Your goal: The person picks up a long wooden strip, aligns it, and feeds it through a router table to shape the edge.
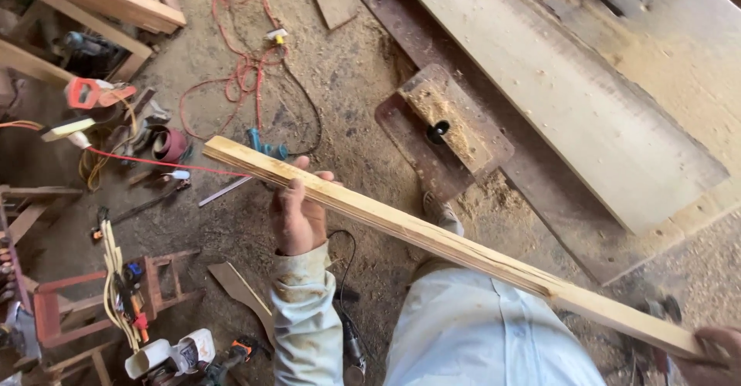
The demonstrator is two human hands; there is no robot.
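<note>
Wood strip (432,235) between both hands, red cable (247,69) on floor behind

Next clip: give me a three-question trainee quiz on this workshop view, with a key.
1. True or false: the left hand grips the long pale wooden strip partway along its length.
2. Where is the right hand? A) on the red cable B) at the strip's near end C) on the stool
3. What coils on the sawdust-covered floor beyond the strip's far tip?

Key:
1. True.
2. B.
3. A tangled red electrical cable.
</note>
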